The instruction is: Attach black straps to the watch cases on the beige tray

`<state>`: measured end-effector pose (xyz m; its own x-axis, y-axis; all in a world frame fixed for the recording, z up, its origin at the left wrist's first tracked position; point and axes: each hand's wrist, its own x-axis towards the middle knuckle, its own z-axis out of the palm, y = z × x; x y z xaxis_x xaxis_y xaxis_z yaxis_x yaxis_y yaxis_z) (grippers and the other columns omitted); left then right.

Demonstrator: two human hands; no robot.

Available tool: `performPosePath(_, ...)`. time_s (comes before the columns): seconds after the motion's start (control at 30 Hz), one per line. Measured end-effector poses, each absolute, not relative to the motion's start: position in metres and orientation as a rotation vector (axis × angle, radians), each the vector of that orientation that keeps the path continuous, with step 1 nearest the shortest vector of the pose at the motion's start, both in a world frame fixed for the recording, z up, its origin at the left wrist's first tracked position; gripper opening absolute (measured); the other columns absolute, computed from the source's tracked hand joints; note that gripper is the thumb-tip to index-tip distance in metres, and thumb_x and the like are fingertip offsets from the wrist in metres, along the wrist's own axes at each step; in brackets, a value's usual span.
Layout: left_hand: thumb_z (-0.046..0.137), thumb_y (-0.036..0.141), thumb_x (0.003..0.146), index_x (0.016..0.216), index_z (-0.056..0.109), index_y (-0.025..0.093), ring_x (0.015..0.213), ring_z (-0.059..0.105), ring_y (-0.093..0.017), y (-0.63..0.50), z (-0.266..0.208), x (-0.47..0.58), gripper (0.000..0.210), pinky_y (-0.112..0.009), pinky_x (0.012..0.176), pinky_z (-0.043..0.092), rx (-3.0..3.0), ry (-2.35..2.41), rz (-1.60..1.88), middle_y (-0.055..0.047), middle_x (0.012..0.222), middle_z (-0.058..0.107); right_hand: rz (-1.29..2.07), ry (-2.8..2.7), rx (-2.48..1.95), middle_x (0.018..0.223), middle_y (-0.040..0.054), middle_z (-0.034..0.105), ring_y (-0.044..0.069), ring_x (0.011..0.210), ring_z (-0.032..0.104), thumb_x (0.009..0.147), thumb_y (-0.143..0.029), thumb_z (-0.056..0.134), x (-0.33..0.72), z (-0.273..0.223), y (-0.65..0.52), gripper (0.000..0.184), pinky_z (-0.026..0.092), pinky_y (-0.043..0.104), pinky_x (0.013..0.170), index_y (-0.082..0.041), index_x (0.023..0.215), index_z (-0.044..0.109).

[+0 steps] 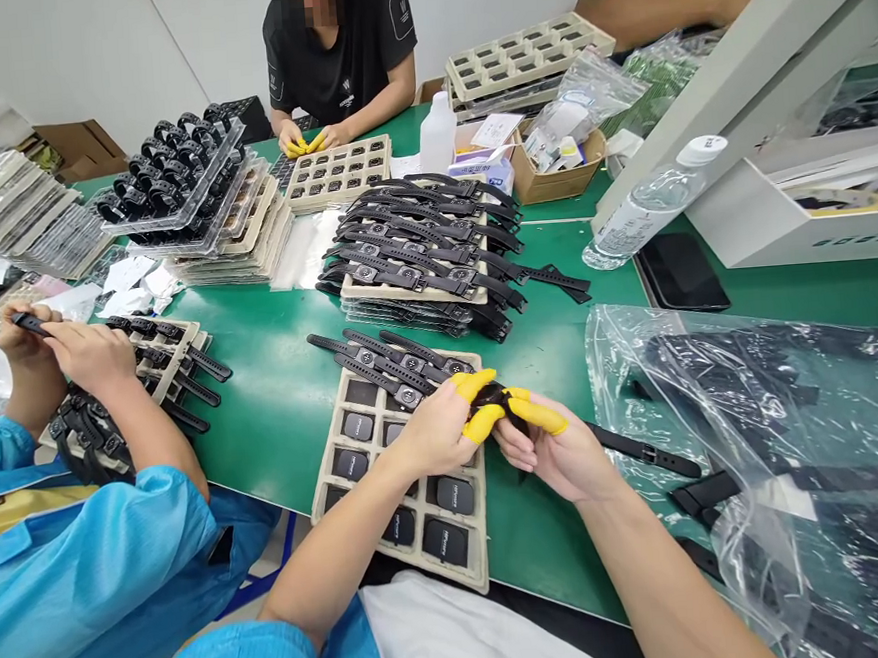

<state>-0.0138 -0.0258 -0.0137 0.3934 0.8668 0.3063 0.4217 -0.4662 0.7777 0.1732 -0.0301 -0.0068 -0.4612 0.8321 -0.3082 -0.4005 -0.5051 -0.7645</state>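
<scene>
A black smartwatch [490, 398] is held between both my hands at the front middle, largely covered by fingers. My left hand [440, 427] pinches it from the left with yellow-covered fingertips. From the other side my right hand [556, 443] grips it, also in yellow finger covers. Under my left forearm lies a beige compartment tray [486, 526] with square black watch bodies [445, 543] in its cells. Several watches with straps fitted [366, 359] rest across its far end. A black strap [647, 450] lies just right of my right hand.
Beyond the tray rises a pile of strapped watches [409, 236]. A clear bag of black straps [823, 342] covers the right side, near a water bottle [656, 204] and dark tablet [680, 272]. Co-workers' hands [95, 353] handle straps at left; another person [345, 65] sits opposite.
</scene>
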Motion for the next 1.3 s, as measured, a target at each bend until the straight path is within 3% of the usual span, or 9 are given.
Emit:
performPosePath(0.1,0.065,0.044,0.098,0.121,0.067,0.019,0.108,0.069,-0.023,-0.025,-0.015,-0.011,0.034,-0.037,0.095,0.059,1.812,1.138,1.149,-0.01,0.114,0.071,1.913,-0.907,-0.912,0.059,-0.0041,0.049,0.012,0.049,0.043,0.088,-0.068,0.076,0.17,-0.006,-0.031,0.05,0.041,0.026,0.046,-0.022,0.085,0.056)
performPosePath(0.2,0.081,0.051,0.086,0.1,0.072,0.017,0.093,0.069,-0.019,-0.022,-0.014,-0.008,0.037,-0.031,0.08,0.059,1.497,1.053,1.34,-0.008,0.103,0.071,1.991,-1.005,-0.945,0.058,-0.0067,0.041,0.009,0.046,0.033,0.088,-0.073,0.072,0.168,-0.005,-0.032,0.054,0.037,0.024,0.043,-0.022,0.082,0.053)
performPosePath(0.4,0.085,0.061,0.077,0.103,0.061,0.019,0.066,0.071,-0.014,-0.006,0.002,-0.031,0.055,-0.022,0.055,0.055,0.777,1.072,1.639,-0.006,0.098,0.077,2.256,-1.184,-1.047,0.057,-0.0103,0.031,0.007,0.048,0.015,0.087,-0.077,0.065,0.177,-0.005,-0.028,0.057,0.018,0.019,0.041,-0.02,0.088,0.055)
performPosePath(0.5,0.087,0.062,0.073,0.105,0.054,0.02,0.061,0.067,-0.011,0.002,0.005,-0.044,0.062,-0.017,0.046,0.049,0.595,1.185,1.835,-0.006,0.101,0.078,2.088,-1.305,-1.165,0.058,-0.0092,0.037,0.007,0.048,0.024,0.084,-0.077,0.069,0.182,-0.007,-0.023,0.059,0.024,0.019,0.042,-0.02,0.092,0.056)
performPosePath(0.6,0.086,0.057,0.075,0.109,0.059,0.018,0.058,0.064,-0.01,0.0,-0.002,-0.037,0.058,-0.017,0.041,0.047,0.733,1.274,1.607,-0.009,0.104,0.078,1.859,-1.25,-1.182,0.064,-0.007,0.05,0.008,0.048,0.035,0.081,-0.077,0.072,0.181,-0.01,-0.02,0.062,0.036,0.022,0.046,-0.021,0.101,0.055)
performPosePath(0.7,0.072,0.04,0.089,0.121,0.069,0.017,0.068,0.07,-0.014,-0.011,-0.011,-0.02,0.039,-0.023,0.051,0.059,1.144,1.259,1.165,-0.011,0.116,0.078,1.846,-1.146,-1.11,0.065,-0.0065,0.054,0.007,0.044,0.035,0.084,-0.077,0.069,0.174,-0.012,-0.023,0.06,0.033,0.022,0.044,-0.022,0.102,0.053)
performPosePath(0.77,0.062,0.023,0.093,0.129,0.07,0.019,0.097,0.075,-0.02,-0.019,-0.015,-0.013,0.037,-0.032,0.08,0.067,1.506,1.235,1.04,-0.011,0.127,0.075,1.891,-1.135,-1.077,0.063,-0.0063,0.054,0.007,0.043,0.034,0.084,-0.076,0.069,0.169,-0.014,-0.026,0.058,0.027,0.021,0.042,-0.022,0.098,0.052)
performPosePath(0.87,0.05,0.005,0.087,0.135,0.069,0.02,0.13,0.066,-0.024,-0.025,-0.017,-0.013,0.053,-0.043,0.115,0.056,1.914,1.162,1.012,-0.011,0.137,0.07,1.956,-1.194,-1.054,0.059,-0.0059,0.054,0.007,0.042,0.032,0.084,-0.075,0.069,0.166,-0.017,-0.028,0.057,0.024,0.022,0.042,-0.021,0.091,0.052)
performPosePath(1.3,0.044,0.001,0.089,0.138,0.064,0.023,0.125,0.066,-0.023,-0.023,-0.014,-0.02,0.057,-0.041,0.11,0.058,2.089,1.165,0.984,-0.009,0.134,0.068,2.031,-0.918,-0.961,0.049,-0.0114,0.04,0.005,0.043,0.018,0.073,-0.075,0.081,0.156,-0.01,-0.028,0.063,0.014,0.02,0.042,-0.021,0.091,0.053)
